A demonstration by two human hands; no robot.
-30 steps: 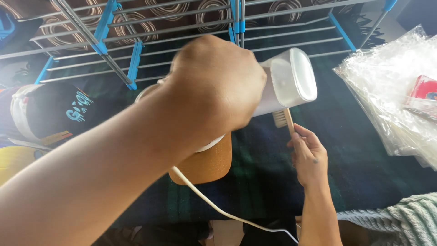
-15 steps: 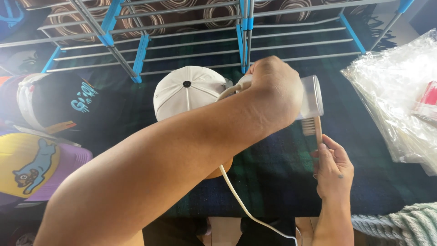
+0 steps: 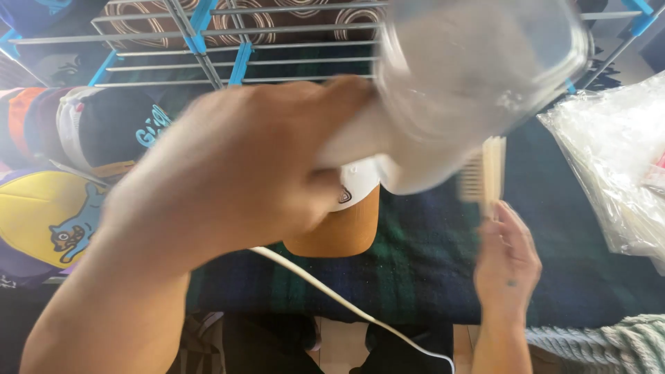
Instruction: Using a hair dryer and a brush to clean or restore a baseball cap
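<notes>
White corded handheld appliance [image 3: 478, 83], blurred, gripped by left hand [image 3: 228, 173] with fingers wrapped around its handle, long axis pointing up-right. Right hand [image 3: 507, 260] pinches an upright wooden brush [image 3: 485, 170], just beside it, above white cap [image 3: 346, 208].

Taking the white cap with tan brim [image 3: 343, 225] as our landmark:

- Right of the cap: we find open dark plaid cloth [image 3: 415, 277], passable up to our right hand [image 3: 506, 266], which grips a wooden brush [image 3: 485, 176].
- Further right of the cap: crinkled clear plastic bags [image 3: 609, 166] close that side.
- Above the cap: our left hand [image 3: 235, 170] and its white corded appliance [image 3: 471, 83] block the approach.
- Behind the cap: a metal rack with blue joints [image 3: 208, 41] bars passage.
- Left of the cap: stacked caps [image 3: 69, 173] fill the ground.
- Below the cap: a white cord [image 3: 332, 294] crosses the cloth.
</notes>
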